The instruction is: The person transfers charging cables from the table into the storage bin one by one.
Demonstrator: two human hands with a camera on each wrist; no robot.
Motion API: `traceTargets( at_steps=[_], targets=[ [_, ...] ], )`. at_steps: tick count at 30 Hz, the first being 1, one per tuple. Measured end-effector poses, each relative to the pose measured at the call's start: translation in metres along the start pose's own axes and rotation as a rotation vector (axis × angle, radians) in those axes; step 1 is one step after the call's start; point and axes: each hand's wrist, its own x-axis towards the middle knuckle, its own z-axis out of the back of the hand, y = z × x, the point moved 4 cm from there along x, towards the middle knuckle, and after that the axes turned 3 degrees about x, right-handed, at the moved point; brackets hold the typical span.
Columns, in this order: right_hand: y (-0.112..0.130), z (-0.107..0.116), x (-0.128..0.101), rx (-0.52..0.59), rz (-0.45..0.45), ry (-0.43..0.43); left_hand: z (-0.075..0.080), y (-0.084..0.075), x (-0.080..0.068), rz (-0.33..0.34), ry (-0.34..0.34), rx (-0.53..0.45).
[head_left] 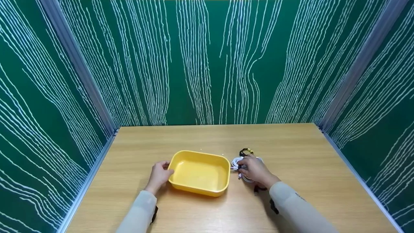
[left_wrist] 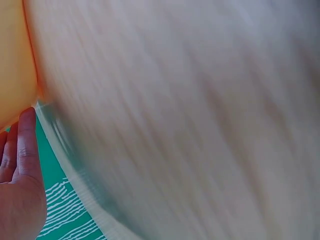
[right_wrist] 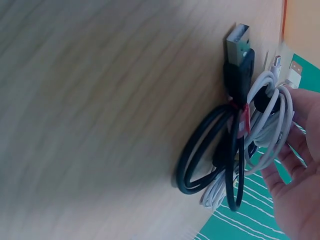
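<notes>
The left hand (head_left: 159,175) rested against the left end of the yellow tray (head_left: 181,158), fingers on its rim; whether they curled round the rim could not be told. The left wrist view showed only relaxed fingers (left_wrist: 27,145) beside the tray's wall. The right hand (head_left: 255,169) lay over a bundle of coiled cables just right of the tray, fingers curled round the white cable (head_left: 235,160). In the right wrist view the white cable (right_wrist: 272,117) sat in the hand, with a black cable (right_wrist: 200,160) lying against it on the table, its USB plug (right_wrist: 237,47) pointing away from the coil and a red tie (right_wrist: 243,122) around it. Tray and cables lay near the middle of the wooden table (head_left: 307,152), slightly toward the person. Green panels (head_left: 200,58) with white lines enclosed the table on three sides.
</notes>
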Motion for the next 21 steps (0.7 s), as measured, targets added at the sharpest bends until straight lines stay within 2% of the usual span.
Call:
traceTargets(
  at_steps=[5, 12, 21],
  targets=[
    [0.0003, 0.0007, -0.0005, 0.03, -0.013, -0.006, -0.0006, -0.0008, -0.0007, -0.001, 0.004, -0.013],
    [0.0019, 0.0022, 0.0008, 0.013, 0.039, -0.016, -0.0003, -0.002, -0.0008, -0.027, -0.014, -0.014],
    [0.0006, 0.0041, 0.0042, 0.029, -0.047, 0.027, -0.0013, -0.0007, 0.0003, -0.027, -0.026, -0.015]
  ],
)
